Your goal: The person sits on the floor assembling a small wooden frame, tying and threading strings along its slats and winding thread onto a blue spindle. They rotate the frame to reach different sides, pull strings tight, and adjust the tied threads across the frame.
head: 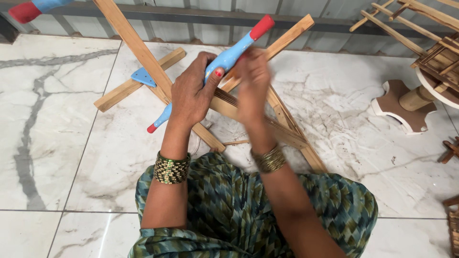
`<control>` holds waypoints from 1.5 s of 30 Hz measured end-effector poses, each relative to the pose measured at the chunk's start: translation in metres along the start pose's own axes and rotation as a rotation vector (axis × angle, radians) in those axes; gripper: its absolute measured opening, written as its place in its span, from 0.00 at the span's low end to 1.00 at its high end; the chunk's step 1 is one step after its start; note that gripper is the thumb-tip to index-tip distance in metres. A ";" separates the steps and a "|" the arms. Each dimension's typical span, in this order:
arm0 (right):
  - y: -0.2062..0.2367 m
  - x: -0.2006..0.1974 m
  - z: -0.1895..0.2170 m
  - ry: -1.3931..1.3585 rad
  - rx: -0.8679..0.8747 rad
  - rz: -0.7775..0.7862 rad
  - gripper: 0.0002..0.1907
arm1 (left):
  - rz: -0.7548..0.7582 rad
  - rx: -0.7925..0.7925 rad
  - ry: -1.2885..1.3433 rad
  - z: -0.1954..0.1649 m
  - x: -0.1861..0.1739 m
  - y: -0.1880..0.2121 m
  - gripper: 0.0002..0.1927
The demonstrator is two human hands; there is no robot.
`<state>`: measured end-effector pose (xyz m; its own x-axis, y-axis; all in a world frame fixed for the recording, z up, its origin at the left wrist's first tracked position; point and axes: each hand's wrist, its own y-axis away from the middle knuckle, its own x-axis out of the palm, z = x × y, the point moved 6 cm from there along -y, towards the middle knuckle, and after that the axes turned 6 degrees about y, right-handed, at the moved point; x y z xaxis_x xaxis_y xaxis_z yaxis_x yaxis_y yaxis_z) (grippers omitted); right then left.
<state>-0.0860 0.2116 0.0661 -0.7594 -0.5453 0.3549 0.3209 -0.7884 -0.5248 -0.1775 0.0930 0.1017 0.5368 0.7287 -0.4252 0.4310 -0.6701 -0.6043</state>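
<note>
— Down on the marble floor (57, 119), over my lap, what have you got?

— A light-blue pin with red tips (224, 59), something like a slim skittle. My left hand (191, 98) is wrapped tight round its middle, thumb over the top, so it lies slanted across the wooden frame (282, 126) with one red tip up toward the far wall and the other low by my wrist.

— And the other hand?

— My right hand (253, 86) is blurred, up beside the upper part of the pin; I can't tell whether its grip is closed or loose. The frame's slats cross under both hands, which keeps the pin propped off the floor.

— Any labels or packages?

— None I can see. Just a small blue plate (143, 76) on one slat, another red-and-blue pin (33, 8) at the far left corner, and a wooden stand (406, 102) off right.
</note>
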 end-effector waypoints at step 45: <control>0.101 -0.243 -0.050 1.084 0.300 -0.046 0.14 | 0.082 -0.125 -0.067 0.014 0.024 -0.036 0.36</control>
<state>0.1030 0.2790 -0.1113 -0.8183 -0.0939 -0.5671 0.2921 -0.9176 -0.2695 -0.1903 0.1364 0.1039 0.5262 0.6761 -0.5157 0.4770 -0.7368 -0.4792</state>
